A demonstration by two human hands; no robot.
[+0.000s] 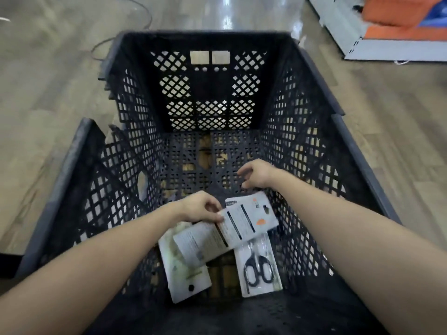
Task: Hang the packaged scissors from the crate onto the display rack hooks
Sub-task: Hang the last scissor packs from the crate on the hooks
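Observation:
A deep black lattice crate (pixel 312 76) fills the view, and both my arms reach down into it. Several packaged scissors lie on its floor near me. My left hand (pixel 200 206) pinches the edge of a white card package (pixel 244 224) that lies on top, back side up. Under it lies a package with black-handled scissors (pixel 260 269) showing, and to the left a pale package (pixel 183 269) with a hang hole. My right hand (pixel 256 174) hovers just beyond the packages, fingers loosely curled, holding nothing. No display rack hooks are in view.
The crate stands on a pale wood-look floor (pixel 48 105). A dark cable (pixel 101 44) runs across the floor at the far left. At the top right lies a grey shelf base (pixel 377 48) with orange packages (pixel 399 18) on it.

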